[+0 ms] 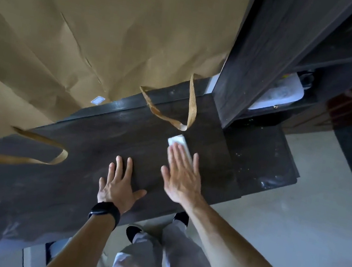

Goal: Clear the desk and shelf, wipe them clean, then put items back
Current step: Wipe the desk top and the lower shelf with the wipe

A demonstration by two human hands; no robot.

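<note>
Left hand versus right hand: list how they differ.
The left hand lies flat on the bare dark desk; the right hand presses flat on a white wiping pad. The left wrist wears a black watch; the right wrist is bare. The left hand sits nearer the desk's front edge, the right farther in. Both are palm down with fingers straight.
</note>
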